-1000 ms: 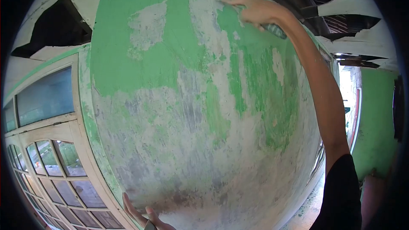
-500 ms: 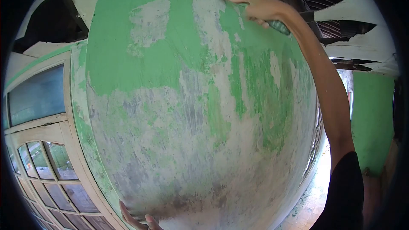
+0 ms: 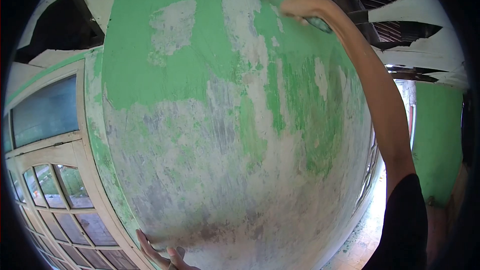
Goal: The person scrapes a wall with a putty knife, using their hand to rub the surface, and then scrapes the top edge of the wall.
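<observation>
High on the wall point(image 3: 200, 70), my right hand point(image 3: 302, 5) is closed on a tool with a green handle point(image 3: 319, 24). Its index finger stretches left, toward the edge of a bare grey patch point(image 3: 242, 12). The tool's blade is hard to make out. The wall has green paint above and scraped, pale grey plaster below. My left hand point(image 3: 162, 256) is at the bottom edge, against the lower wall, with fingers apart; its palm is partly cut off by the frame.
A pale wooden door point(image 3: 82, 175) with glass panes stands at the left. Broken ceiling panels point(image 3: 415, 15) show dark gaps above. At the right are a green wall point(image 3: 436, 140) and a bright floor point(image 3: 357, 242) with scattered bits.
My right hand has shifted slightly left and up along the wall with the tool. My left hand appears a little further left and higher in the view.
</observation>
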Action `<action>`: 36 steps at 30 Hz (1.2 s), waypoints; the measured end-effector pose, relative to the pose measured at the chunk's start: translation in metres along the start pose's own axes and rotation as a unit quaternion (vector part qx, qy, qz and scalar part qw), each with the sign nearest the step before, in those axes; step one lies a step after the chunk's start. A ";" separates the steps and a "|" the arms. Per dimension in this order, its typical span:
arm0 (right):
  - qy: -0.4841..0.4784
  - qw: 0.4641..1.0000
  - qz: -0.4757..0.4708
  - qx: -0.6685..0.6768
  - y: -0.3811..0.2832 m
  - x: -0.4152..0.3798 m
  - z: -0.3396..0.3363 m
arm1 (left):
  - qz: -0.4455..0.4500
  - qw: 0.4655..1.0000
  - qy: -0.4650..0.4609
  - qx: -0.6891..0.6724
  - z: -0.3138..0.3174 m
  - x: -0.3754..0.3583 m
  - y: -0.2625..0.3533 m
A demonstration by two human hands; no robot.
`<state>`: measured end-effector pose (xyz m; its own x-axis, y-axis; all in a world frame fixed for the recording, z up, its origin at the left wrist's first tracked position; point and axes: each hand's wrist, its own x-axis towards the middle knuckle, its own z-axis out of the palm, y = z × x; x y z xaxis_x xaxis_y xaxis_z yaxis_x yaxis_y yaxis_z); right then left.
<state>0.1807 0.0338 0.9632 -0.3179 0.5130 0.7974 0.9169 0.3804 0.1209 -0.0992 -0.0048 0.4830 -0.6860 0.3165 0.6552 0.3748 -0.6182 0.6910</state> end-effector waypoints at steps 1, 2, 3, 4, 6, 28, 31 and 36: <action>0.000 1.000 -0.002 -0.001 -0.001 -0.004 0.001 | 0.004 1.000 -0.002 -0.003 -0.001 0.001 -0.002; -0.015 1.000 0.000 0.015 0.000 -0.009 0.002 | 0.008 1.000 -0.006 -0.008 -0.001 0.002 -0.004; -0.029 0.999 0.006 0.033 0.003 -0.014 0.002 | 0.008 1.000 -0.007 -0.009 -0.001 0.002 -0.003; -0.028 0.999 0.007 0.033 0.004 -0.011 -0.004 | 0.018 1.000 -0.006 0.001 0.000 0.003 -0.001; -0.061 0.997 0.045 0.035 0.008 -0.005 -0.016 | 0.027 0.999 -0.012 0.013 0.002 0.004 0.006; 0.045 0.996 -0.003 0.073 0.033 -0.001 0.012 | 0.046 0.997 0.028 0.061 0.010 0.001 -0.006; 0.051 0.998 -0.009 0.047 0.044 0.013 0.005 | 0.057 0.997 0.035 0.042 0.012 0.001 -0.008; 0.035 0.997 -0.011 0.061 0.040 0.017 -0.002 | 0.066 0.996 0.049 0.031 0.012 0.000 -0.010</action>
<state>0.2129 0.0561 0.9833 -0.3170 0.4504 0.8346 0.8721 0.4843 0.0699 -0.0953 0.0105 0.4797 -0.6847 0.1614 0.7107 0.5012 -0.6038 0.6199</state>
